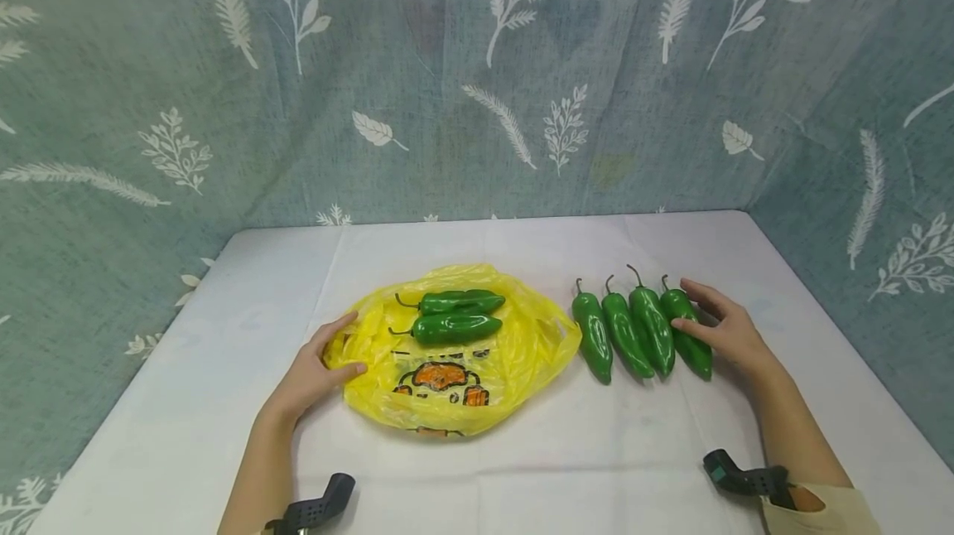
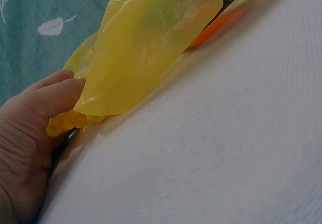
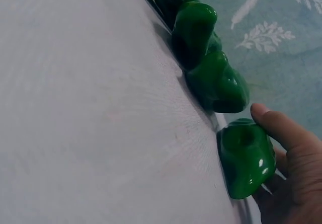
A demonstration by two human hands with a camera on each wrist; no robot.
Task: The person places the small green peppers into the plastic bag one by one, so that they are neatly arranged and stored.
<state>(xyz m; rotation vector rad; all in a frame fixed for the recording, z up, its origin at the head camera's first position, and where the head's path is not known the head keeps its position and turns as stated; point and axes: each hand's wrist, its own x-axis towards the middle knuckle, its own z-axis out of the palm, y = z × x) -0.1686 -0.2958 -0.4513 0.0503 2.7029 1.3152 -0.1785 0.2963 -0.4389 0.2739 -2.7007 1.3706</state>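
Observation:
A crumpled yellow plastic bag (image 1: 522, 353) with an orange and black print lies flat on the white table. Two green peppers (image 1: 456, 328) rest on it, stems pointing left. My left hand (image 1: 316, 369) touches the bag's left edge, thumb and fingers spread apart; in the left wrist view the yellow film (image 2: 136, 58) hides the fingertips. To the bag's right, several green peppers (image 1: 594, 336) stand in a row, stems away from me. My right hand (image 1: 726, 332) grips the rightmost pepper (image 1: 693, 344), its thumb and fingers on opposite sides in the right wrist view.
White cloth covers the table (image 1: 559, 477). A grey-green curtain (image 1: 447, 104) with white leaf prints hangs behind it and along both sides. Each wrist wears a black camera band (image 1: 745, 477).

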